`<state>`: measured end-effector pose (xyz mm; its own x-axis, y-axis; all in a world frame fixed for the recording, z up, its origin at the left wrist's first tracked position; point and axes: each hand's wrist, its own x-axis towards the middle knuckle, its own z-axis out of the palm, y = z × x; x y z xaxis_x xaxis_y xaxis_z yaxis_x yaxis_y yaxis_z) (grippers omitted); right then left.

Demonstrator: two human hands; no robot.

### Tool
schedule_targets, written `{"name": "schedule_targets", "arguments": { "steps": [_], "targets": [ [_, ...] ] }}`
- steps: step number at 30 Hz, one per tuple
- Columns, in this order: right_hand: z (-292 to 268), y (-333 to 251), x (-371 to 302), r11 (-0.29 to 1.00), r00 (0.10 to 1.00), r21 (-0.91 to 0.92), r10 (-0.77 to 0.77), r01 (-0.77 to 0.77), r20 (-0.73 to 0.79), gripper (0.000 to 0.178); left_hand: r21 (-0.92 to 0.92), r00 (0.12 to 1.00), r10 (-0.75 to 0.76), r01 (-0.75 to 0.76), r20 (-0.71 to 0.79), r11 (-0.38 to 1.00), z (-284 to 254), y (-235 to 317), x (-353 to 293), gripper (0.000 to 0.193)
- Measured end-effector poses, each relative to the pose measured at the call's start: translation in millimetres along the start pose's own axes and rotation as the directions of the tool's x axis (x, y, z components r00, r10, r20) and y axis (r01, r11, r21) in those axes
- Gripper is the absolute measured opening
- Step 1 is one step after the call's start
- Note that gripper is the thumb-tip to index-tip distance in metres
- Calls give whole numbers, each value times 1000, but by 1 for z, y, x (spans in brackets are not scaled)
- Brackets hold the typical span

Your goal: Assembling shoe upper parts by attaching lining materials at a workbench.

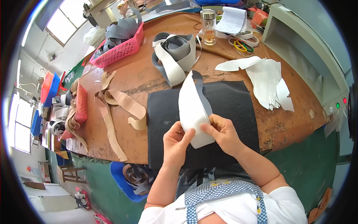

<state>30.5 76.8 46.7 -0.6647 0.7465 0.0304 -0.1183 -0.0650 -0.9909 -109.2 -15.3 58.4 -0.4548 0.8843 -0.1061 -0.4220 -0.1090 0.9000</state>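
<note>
White pieces (265, 82) are lying toward the table's (134, 76) right edge; left hand (174, 145) and right hand (223, 133) are pinching an apparently unfinished strip (192, 102).

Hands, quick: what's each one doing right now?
Left hand: closed, pinching the white strip near its lower left edge.
Right hand: closed, pinching the same strip near its right edge.
</note>
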Motion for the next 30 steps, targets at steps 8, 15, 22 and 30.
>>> {"name": "schedule_targets", "arguments": {
  "steps": [8, 15, 22, 30],
  "targets": [
    [-8, 1, -6, 1000, 1000, 18, -9, 9, 10, 27, -133, 984, -179, 181, 23, 974, -3, -9, 4, 26],
    [-10, 13, -6, 991, 994, -132, -48, 35, -97, 41, -244, 988, -145, 128, -55, 961, -31, -23, 25, 24],
    [-14, 0, -1, 979, 999, -197, -43, 44, 11, 49, -343, 974, -218, 228, 68, 911, -23, -12, 34, 37],
    [-13, 0, -6, 985, 991, -160, 76, -58, 107, 32, -348, 963, -244, 192, -113, 918, -54, -34, 52, 34]
  ]
}}
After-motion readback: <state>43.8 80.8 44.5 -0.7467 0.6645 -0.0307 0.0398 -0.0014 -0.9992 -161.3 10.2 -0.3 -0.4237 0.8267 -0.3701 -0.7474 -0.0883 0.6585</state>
